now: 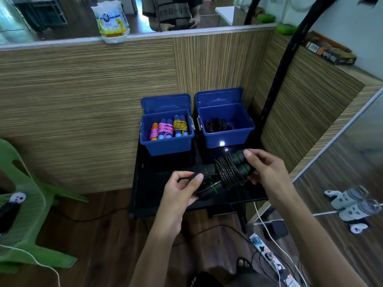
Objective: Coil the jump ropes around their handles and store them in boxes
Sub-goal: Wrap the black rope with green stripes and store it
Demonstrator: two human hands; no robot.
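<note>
— What do we risk here?

— The coil loosening, we think. We hold the black jump rope (226, 172) above the black table (149, 195), its cord wound in several turns round the middle of the two green-ringed handles. If the loose end by our left hand (180, 190) isn't tucked in, the turns could slacken and slide off as we lift the bundle toward the right blue box (226, 129).

— Anything else?

— The two handles could split apart. Only the wraps and our fingers keep them side by side, so an uneven squeeze might twist them and spill the cord. The box already holds dark coiled rope, so a clumsy drop could snag there.

— Where does the bundle sit against our fingers?

— Our right hand (267, 168) grips the far end of the handles, one fingertip on top and others curled beneath. Our left hand pinches the near end between thumb and curled fingers. The coil lies between the two hands, touching neither palm.

— And the other box?

— The left blue box (166, 133) stands just beside the right one, with colourful wound ropes inside, both lids open.
</note>
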